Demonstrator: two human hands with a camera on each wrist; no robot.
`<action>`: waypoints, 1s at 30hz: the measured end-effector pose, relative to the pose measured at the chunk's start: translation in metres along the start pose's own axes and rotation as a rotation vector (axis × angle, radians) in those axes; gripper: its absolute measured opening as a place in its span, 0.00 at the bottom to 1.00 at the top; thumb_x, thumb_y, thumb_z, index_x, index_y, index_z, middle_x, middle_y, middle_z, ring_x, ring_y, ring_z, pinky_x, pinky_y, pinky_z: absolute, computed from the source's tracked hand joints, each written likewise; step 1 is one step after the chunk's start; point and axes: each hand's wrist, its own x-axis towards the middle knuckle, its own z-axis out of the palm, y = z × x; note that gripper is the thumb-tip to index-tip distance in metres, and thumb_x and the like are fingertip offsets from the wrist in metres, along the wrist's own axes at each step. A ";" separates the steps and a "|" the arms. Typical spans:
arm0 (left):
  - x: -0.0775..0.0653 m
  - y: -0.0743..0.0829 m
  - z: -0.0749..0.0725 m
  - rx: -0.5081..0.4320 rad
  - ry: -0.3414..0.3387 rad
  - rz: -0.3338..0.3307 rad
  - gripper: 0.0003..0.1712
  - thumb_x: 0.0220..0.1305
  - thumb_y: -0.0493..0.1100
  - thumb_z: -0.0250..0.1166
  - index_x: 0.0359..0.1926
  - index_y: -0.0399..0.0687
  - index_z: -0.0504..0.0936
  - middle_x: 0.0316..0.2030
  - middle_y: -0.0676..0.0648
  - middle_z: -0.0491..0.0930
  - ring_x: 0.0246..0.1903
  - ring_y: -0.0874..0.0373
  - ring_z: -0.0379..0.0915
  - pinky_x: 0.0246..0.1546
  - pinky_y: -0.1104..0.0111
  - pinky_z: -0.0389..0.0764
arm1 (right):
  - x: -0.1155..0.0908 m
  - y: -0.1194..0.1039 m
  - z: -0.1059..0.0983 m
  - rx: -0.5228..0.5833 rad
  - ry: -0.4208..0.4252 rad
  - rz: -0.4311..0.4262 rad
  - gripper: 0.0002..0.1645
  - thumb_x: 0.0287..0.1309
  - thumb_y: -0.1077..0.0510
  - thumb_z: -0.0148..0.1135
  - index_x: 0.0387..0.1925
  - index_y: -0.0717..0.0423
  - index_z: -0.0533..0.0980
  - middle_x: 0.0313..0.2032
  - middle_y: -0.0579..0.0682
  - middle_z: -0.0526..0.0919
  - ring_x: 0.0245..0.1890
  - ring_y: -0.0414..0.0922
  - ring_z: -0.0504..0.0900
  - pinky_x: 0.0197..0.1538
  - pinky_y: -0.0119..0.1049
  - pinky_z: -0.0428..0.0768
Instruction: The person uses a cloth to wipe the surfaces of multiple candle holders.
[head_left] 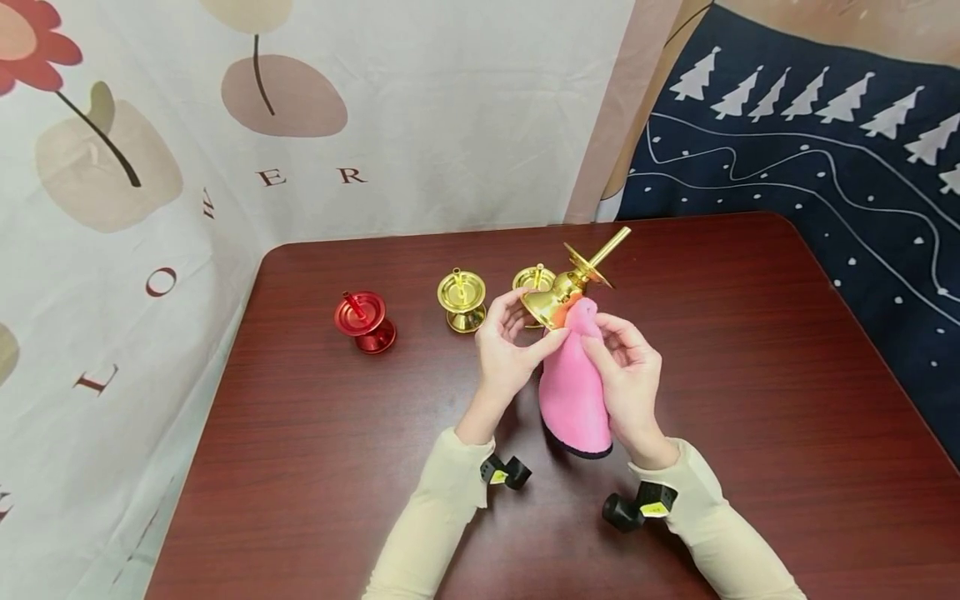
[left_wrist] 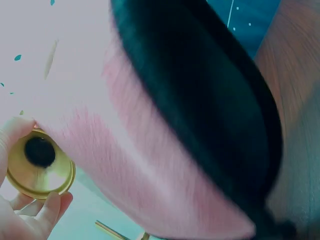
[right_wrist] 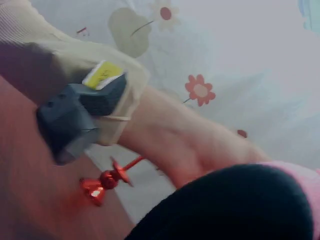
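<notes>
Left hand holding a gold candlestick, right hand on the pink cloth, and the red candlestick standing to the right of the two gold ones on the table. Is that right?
One slip: the red candlestick stands to the left of the two gold ones on the table, as the head view shows. The rest holds.

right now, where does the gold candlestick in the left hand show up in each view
Head: right of centre, the gold candlestick tilts at the upper end of the pink fabric piece.
Left wrist: near the left edge, lower half, its open base showing.
Right wrist: not in view.
Shared landmark: the pink fabric piece, seen in all three, at the right edge in the right wrist view.
</notes>
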 end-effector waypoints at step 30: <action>-0.002 0.013 -0.001 -0.205 -0.052 -0.135 0.33 0.40 0.20 0.66 0.51 0.20 0.67 0.41 0.40 0.76 0.38 0.63 0.75 0.42 0.73 0.76 | 0.040 0.001 -0.010 -0.008 -0.093 0.436 0.17 0.59 0.69 0.55 0.32 0.43 0.81 0.34 0.41 0.81 0.34 0.36 0.79 0.37 0.26 0.78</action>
